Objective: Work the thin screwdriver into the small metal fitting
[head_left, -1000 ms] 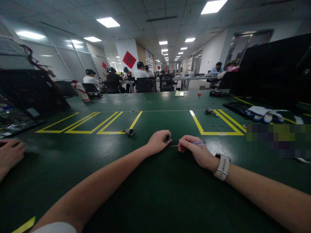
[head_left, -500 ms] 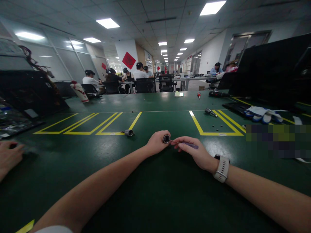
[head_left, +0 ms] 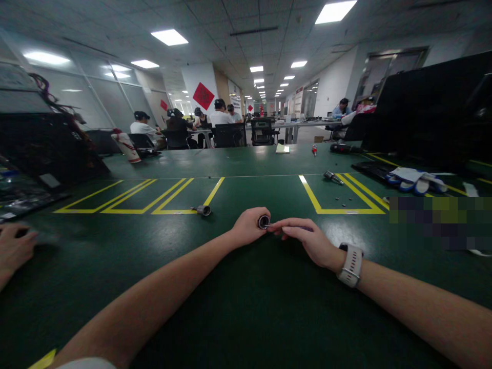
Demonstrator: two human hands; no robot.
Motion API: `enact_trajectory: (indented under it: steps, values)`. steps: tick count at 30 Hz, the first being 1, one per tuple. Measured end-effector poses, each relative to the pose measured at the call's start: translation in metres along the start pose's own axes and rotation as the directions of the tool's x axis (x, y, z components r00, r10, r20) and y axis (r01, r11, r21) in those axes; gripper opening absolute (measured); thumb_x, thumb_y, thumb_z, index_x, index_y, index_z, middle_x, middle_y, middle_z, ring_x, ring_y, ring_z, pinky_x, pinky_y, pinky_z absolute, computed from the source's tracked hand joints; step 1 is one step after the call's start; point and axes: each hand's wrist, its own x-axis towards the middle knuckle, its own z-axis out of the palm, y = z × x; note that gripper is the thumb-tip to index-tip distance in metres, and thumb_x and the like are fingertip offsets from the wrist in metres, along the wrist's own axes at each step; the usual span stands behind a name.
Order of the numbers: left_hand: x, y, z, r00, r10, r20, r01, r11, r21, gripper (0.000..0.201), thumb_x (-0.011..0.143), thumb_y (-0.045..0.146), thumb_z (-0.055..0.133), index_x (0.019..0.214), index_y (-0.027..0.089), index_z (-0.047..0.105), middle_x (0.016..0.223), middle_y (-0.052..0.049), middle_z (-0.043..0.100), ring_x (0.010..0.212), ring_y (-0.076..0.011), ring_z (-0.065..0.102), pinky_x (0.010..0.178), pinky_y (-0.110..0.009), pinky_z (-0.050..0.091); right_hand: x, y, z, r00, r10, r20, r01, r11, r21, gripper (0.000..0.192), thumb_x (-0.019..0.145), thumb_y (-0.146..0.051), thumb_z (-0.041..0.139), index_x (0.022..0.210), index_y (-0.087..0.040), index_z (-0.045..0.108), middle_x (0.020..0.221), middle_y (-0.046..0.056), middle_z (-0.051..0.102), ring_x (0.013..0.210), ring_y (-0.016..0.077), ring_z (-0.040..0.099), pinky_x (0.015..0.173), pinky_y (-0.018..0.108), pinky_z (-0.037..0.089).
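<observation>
Partly hidden, the slim tool (head_left: pixel 298 228) in the right hand (head_left: pixel 307 238) blurs.

- We have our left hand (head_left: pixel 248 226) and right hand (head_left: pixel 307 240) meeting on the dark green desk (head_left: pixel 246 307), near its middle.
- A small grey metal cylinder (head_left: pixel 263 222) sits between them.
- A second short metal cylinder (head_left: pixel 203 209) lies to the left, just behind.
- White-and-blue work gloves (head_left: pixel 413 180) lie far right.

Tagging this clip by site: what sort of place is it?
Probably an assembly workshop in an open-plan office: a green work mat with yellow taped bays, work gloves, and people seated at shared tables under ceiling panel lights.
</observation>
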Motion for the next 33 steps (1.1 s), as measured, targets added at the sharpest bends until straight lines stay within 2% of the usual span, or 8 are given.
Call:
enact_trajectory:
  steps: [8, 12, 18, 20, 24, 29, 33]
  values:
    - [0.0017, -0.0003, 0.0004, 1.000, 0.004, 0.007, -0.004, 0.999, 0.037, 0.007, 0.071, 0.014, 0.058, 0.073, 0.017, 0.051, 0.071, 0.002, 0.052, 0.067, -0.0127, 0.049, 0.060, -0.024, 0.037, -0.0015, 0.0013, -0.0002, 0.993, -0.026, -0.117, 0.022, 0.999, -0.039, 0.023, 0.082, -0.026, 0.052, 0.095, -0.023, 0.071, 0.098, 0.005, 0.069, 0.093, 0.0221, 0.058, 0.076, 0.038, 0.043]
    - [0.0014, -0.0001, 0.0007, 1.000, 0.029, -0.001, -0.029, 0.998, 0.061, 0.007, 0.070, 0.012, 0.056, 0.072, 0.016, 0.051, 0.070, 0.002, 0.051, 0.067, -0.0126, 0.049, 0.060, -0.024, 0.036, -0.0012, 0.0019, 0.0000, 0.995, 0.011, -0.102, -0.016, 0.999, -0.045, 0.023, 0.081, -0.027, 0.054, 0.096, -0.023, 0.071, 0.100, 0.006, 0.069, 0.092, 0.0218, 0.058, 0.076, 0.038, 0.043]
    - [0.0005, 0.0007, 0.0000, 0.996, 0.054, -0.076, -0.055, 0.999, 0.000, 0.009, 0.069, 0.009, 0.056, 0.069, 0.016, 0.050, 0.068, 0.002, 0.049, 0.065, -0.0116, 0.047, 0.060, -0.023, 0.036, 0.0019, -0.0032, -0.0008, 0.991, 0.118, -0.063, -0.102, 0.970, 0.221, 0.022, 0.078, -0.025, 0.056, 0.094, -0.020, 0.071, 0.099, 0.008, 0.069, 0.085, 0.0200, 0.059, 0.072, 0.035, 0.042]
    - [0.0006, 0.0007, -0.0002, 0.994, 0.055, -0.091, -0.057, 0.998, -0.025, 0.010, 0.068, 0.008, 0.056, 0.070, 0.016, 0.050, 0.068, 0.003, 0.049, 0.064, -0.0113, 0.047, 0.059, -0.023, 0.036, 0.0021, -0.0052, -0.0007, 0.989, 0.140, -0.049, -0.122, 0.956, 0.265, 0.022, 0.078, -0.025, 0.057, 0.094, -0.019, 0.071, 0.100, 0.008, 0.069, 0.085, 0.0194, 0.058, 0.073, 0.035, 0.042]
    - [0.0004, 0.0010, -0.0001, 0.996, 0.044, -0.080, -0.044, 0.999, -0.005, 0.009, 0.069, 0.009, 0.055, 0.071, 0.016, 0.050, 0.069, 0.002, 0.050, 0.065, -0.0119, 0.048, 0.060, -0.023, 0.036, 0.0004, -0.0062, 0.0020, 0.990, 0.112, -0.087, -0.090, 0.971, 0.222, 0.022, 0.079, -0.026, 0.057, 0.095, -0.021, 0.071, 0.100, 0.007, 0.069, 0.086, 0.0196, 0.058, 0.073, 0.035, 0.042]
    - [-0.0001, 0.0017, 0.0000, 0.998, 0.045, -0.046, -0.038, 0.988, 0.146, 0.008, 0.071, 0.010, 0.055, 0.070, 0.016, 0.051, 0.069, 0.001, 0.050, 0.066, -0.0132, 0.047, 0.060, -0.025, 0.035, -0.0007, -0.0017, 0.0049, 0.990, 0.070, -0.124, -0.060, 0.994, 0.089, 0.021, 0.079, -0.026, 0.057, 0.094, -0.022, 0.071, 0.098, 0.006, 0.069, 0.085, 0.0198, 0.058, 0.073, 0.035, 0.041]
    - [-0.0003, 0.0014, 0.0002, 0.997, 0.068, -0.038, -0.060, 0.983, 0.176, 0.008, 0.071, 0.009, 0.054, 0.070, 0.016, 0.051, 0.067, 0.002, 0.049, 0.064, -0.0130, 0.046, 0.060, -0.025, 0.034, 0.0009, -0.0024, 0.0033, 0.988, 0.108, -0.114, -0.090, 0.983, 0.157, 0.020, 0.078, -0.025, 0.057, 0.091, -0.020, 0.072, 0.096, 0.007, 0.070, 0.084, 0.0196, 0.058, 0.071, 0.034, 0.041]
